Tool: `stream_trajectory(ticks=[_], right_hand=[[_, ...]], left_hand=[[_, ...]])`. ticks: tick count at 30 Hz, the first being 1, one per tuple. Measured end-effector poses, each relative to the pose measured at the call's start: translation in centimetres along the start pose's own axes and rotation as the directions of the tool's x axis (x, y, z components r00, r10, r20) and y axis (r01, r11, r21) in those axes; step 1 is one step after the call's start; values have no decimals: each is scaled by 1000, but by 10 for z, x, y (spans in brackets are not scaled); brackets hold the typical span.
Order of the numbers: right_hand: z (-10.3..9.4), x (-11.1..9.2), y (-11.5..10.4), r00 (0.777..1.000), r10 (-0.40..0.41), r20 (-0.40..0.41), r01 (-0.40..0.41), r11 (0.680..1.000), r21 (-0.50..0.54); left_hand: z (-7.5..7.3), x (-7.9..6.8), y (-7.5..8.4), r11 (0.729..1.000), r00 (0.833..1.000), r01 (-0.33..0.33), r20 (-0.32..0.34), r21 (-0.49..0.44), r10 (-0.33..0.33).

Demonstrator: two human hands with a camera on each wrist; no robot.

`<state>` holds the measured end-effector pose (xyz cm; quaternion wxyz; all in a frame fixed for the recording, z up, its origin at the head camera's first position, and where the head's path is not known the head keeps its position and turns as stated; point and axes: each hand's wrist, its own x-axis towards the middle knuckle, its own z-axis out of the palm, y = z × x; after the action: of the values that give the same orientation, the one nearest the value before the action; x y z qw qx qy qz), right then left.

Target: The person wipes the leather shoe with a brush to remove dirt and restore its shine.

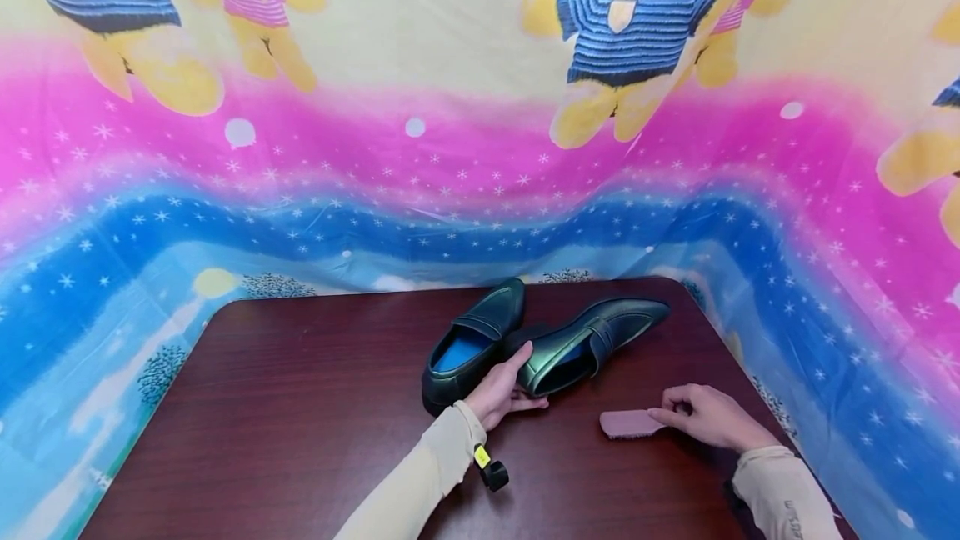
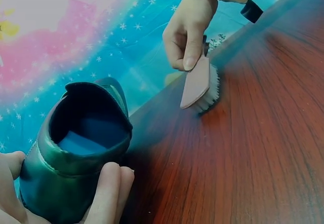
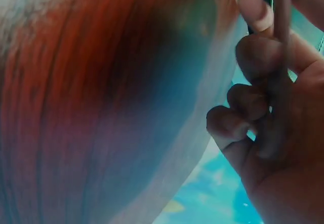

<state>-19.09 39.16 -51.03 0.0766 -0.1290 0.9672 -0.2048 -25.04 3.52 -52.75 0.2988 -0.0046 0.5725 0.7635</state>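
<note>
Two dark green loafers lie toward the back of the table. My left hand (image 1: 495,397) grips the heel of the right loafer (image 1: 555,347), whose toe points to the far right. In the left wrist view, the thumb and fingers (image 2: 107,193) lie on either side of that heel (image 2: 61,191), and a blue insole shows inside the opening. The left loafer (image 1: 501,305) sits just beside it. Over the right part of the table, my right hand (image 1: 708,417) holds a pink-backed brush (image 1: 628,423) by its handle, with the pale bristles facing down in the left wrist view.
The dark red-brown wooden table (image 1: 315,407) has rounded back corners. A curtain (image 1: 465,165) printed with bears and snowflakes surrounds its back and sides. At the left wrist hangs a black strap piece (image 1: 495,475) with a yellow tag.
</note>
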Motion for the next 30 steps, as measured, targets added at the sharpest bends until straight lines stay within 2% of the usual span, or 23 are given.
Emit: stream_trajectory(ticks=[7, 12, 14, 17, 21, 30], right_hand=[[6, 1, -1, 999, -24, -47, 18, 992, -128], [1, 4, -7, 998, -16, -54, 7, 986, -168], [-2, 7, -12, 997, -8, -80, -7, 983, -183], [-6, 14, -24, 987, -8, -161, -24, 981, -193], [-7, 27, -46, 963, -24, -269, -27, 982, -185], [9, 55, -91, 939, -59, -338, -39, 960, -277]], left_hand=[[-1, 2, -3, 1000, 1000, -4, -13, 8, 5], [-1, 1, -1, 1000, 1000, 0, -14, 22, 0], [-1, 1, -1, 1000, 1000, 0, -14, 23, 0], [0, 1, -1, 1000, 1000, -3, -16, 24, 4], [0, 1, -2, 999, 1000, -6, -28, 34, 7], [2, -5, -3, 999, 1000, 0, -30, 49, 2]])
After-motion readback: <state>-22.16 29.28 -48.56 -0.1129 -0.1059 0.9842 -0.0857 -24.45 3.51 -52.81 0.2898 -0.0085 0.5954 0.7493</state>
